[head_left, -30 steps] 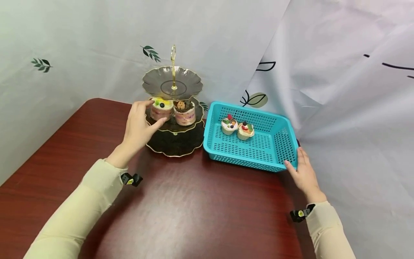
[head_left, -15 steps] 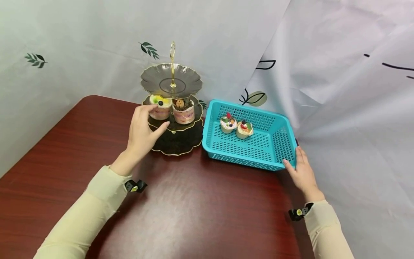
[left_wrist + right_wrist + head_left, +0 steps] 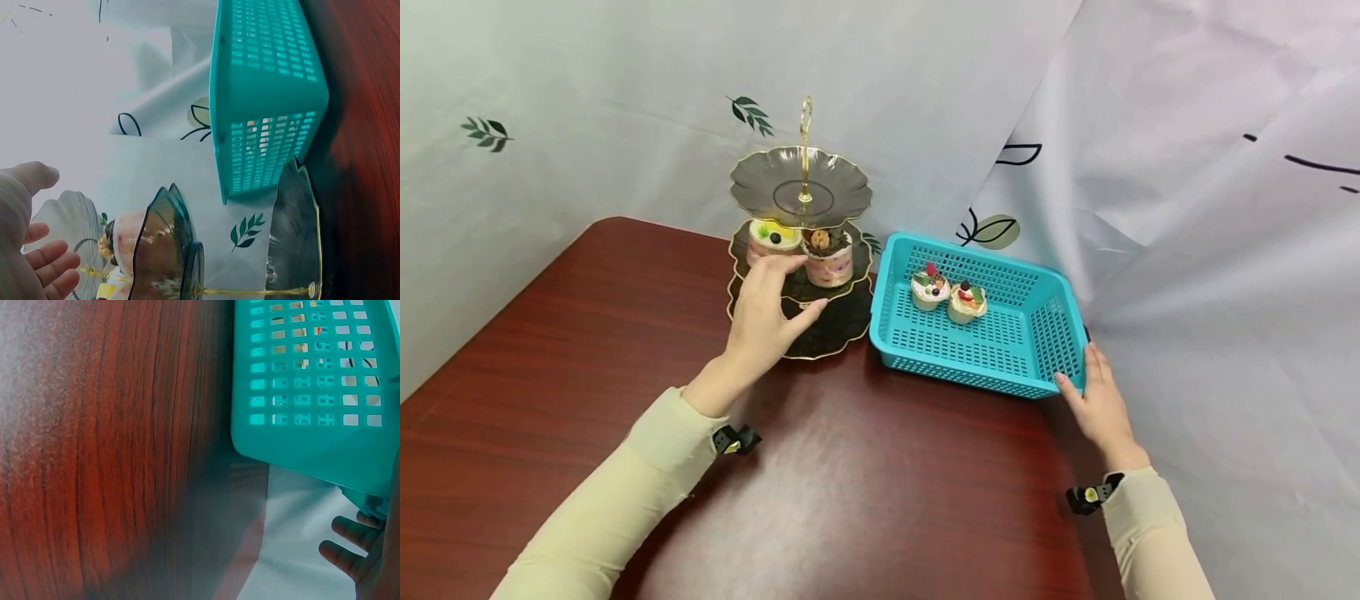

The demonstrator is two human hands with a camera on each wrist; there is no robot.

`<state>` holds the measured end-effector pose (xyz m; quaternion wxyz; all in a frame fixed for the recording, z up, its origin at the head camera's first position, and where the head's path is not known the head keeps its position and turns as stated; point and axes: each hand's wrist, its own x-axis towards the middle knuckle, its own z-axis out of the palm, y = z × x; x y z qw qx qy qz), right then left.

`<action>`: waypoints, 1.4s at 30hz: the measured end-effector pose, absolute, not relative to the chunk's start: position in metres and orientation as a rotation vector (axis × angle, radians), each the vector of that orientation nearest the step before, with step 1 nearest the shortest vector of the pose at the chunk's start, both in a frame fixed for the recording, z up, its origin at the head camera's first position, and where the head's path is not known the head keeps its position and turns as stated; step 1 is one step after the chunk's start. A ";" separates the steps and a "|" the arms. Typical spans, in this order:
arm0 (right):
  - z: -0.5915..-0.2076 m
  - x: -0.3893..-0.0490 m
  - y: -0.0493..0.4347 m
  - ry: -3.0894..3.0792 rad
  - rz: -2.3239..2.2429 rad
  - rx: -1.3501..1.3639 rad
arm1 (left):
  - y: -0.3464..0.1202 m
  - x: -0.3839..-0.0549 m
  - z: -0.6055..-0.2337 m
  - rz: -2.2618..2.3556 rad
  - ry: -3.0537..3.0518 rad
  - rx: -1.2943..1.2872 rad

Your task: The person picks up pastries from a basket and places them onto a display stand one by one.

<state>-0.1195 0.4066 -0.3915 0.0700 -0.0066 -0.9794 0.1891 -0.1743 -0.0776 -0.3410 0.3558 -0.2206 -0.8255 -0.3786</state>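
A three-tier cake stand [image 3: 801,179] with gold rims stands at the back of the table. On its middle tier sit two dessert cups: one topped in yellow and green [image 3: 775,237], the other in brown crumbs with a cookie [image 3: 829,262]. My left hand [image 3: 762,317] hovers in front of that tier, thumb and fingers spread apart, holding nothing; its fingertips overlap the lower part of the yellow-topped cup. At the right, my right hand [image 3: 1103,408] rests against the near right corner of a turquoise basket [image 3: 985,379], fingers straight along its outside and thumb at the rim.
Two small cupcakes, one with a red topping [image 3: 929,290] and one with a dark berry [image 3: 967,303], sit in the basket's left half. The reddish wooden table [image 3: 865,483] ends near the right hand. A white patterned cloth [image 3: 647,108] hangs behind.
My left hand has moved right and slightly down, from around the yellow-topped cup to in front of the crumb-topped one. My right hand stays at the basket corner.
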 end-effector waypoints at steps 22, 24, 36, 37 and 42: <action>-0.394 -0.119 0.405 -2.969 0.581 -0.026 | -0.032 -0.175 -0.352 -1.016 -2.319 -0.727; -0.393 -0.119 0.405 -2.969 0.576 -0.027 | -0.029 -0.175 -0.352 -1.019 -2.338 -0.730; -0.393 -0.119 0.406 -2.962 0.574 -0.032 | -0.009 -0.190 -0.349 -1.034 -2.437 -0.807; -0.393 -0.119 0.406 -2.961 0.570 -0.033 | -0.007 -0.193 -0.347 -1.045 -2.447 -0.812; -0.393 -0.118 0.406 -2.964 0.561 -0.032 | 0.001 -0.201 -0.340 -1.100 -2.494 -0.818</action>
